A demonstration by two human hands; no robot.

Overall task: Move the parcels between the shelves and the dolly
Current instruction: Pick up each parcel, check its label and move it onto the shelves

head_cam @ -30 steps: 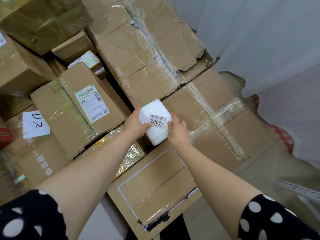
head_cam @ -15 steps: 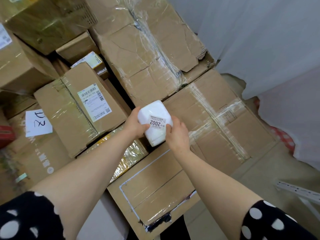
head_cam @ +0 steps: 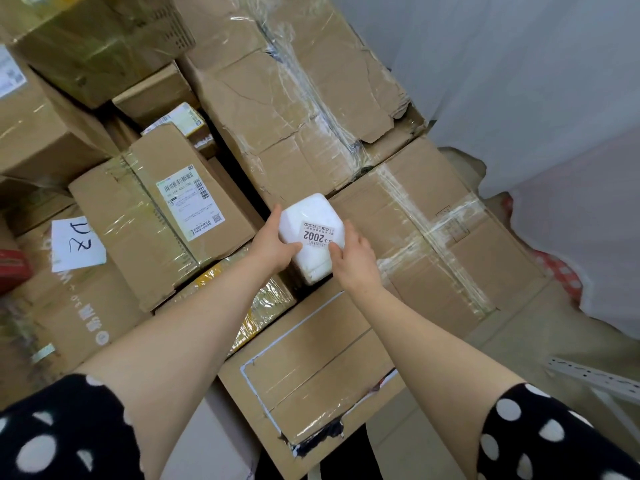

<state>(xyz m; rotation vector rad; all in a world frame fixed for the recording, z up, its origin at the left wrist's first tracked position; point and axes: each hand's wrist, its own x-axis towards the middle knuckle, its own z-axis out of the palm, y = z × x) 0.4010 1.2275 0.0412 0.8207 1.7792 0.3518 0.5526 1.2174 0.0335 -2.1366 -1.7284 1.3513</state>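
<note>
Brown corrugated board, glossy with clear tape, fills the view: a crumpled carton (head_cam: 294, 109) lies farthest, a tape-crossed carton (head_cam: 443, 244) to its right and a white-outlined carton (head_cam: 311, 368) nearest. Over the dark gap where they meet is the white parcel (head_cam: 311, 216), a smooth, soft-cornered block with its long axis pointing away from the person. The left hand (head_cam: 273, 247) grips its left side, thumb across the top. The right hand (head_cam: 353, 261) clasps the right edge, fingers curled behind, partly hidden. Its label (head_cam: 317, 235), marked 2002, seems upside down. Hold and spot are nearly unchanged from a second ago.
</note>
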